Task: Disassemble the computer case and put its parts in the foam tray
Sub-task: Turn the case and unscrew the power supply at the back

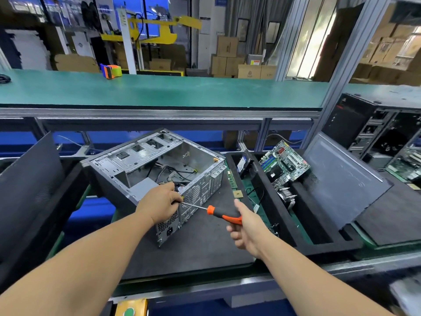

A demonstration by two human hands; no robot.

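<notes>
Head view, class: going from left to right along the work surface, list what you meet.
Open grey metal computer case → green memory stick → small gold processor chip → green motherboard leaning in black foam tray → dark flat side panel.

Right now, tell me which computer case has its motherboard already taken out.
The grey computer case under the left hand: only loose cables remain inside. The black case at far right holds a green board.
</notes>
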